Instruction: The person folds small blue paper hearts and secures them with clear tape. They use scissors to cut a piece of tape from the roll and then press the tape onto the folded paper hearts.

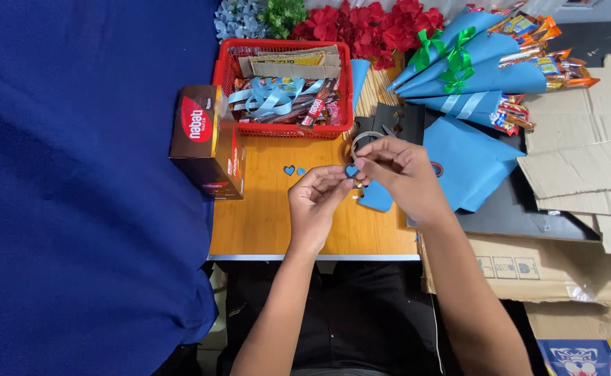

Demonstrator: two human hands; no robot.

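Obs., standing beside the small orange wooden table (271, 223). All places below are taken from the red plastic mesh basket (282, 87) at the table's far edge.

Left hand (314, 202): in front of the basket, toward the person. Fingertips are pinched nearly closed on a small blue paper heart (351, 170).

Right hand (403, 174): in front of the basket and to its right. Thumb and forefinger close together, meeting the same heart from the other side. A grey ring, which looks like a roll of tape (367, 139), sits at those fingertips; I cannot tell whether the fingers grip it or only rest against it.

Two more small blue hearts (294, 170) lie loose on the table directly in front of the basket, just left of the hands.

A brown cardboard snack box (207, 139) stands at the basket's left. Blue paper cones with green ribbon bows (458, 66) lie to its right, and a flat blue paper sheet (469, 163) in front of those.

Risks, judged:
- The heart is tiny and held at its edges by two hands; a tight pinch could crease or tear it.
- If tape is involved, it may stick to a fingertip and pull the heart askew.
- A sleeve or wrist sweep could scatter the loose hearts off the table edge.
- The tape roll looks loosely supported and could roll away.
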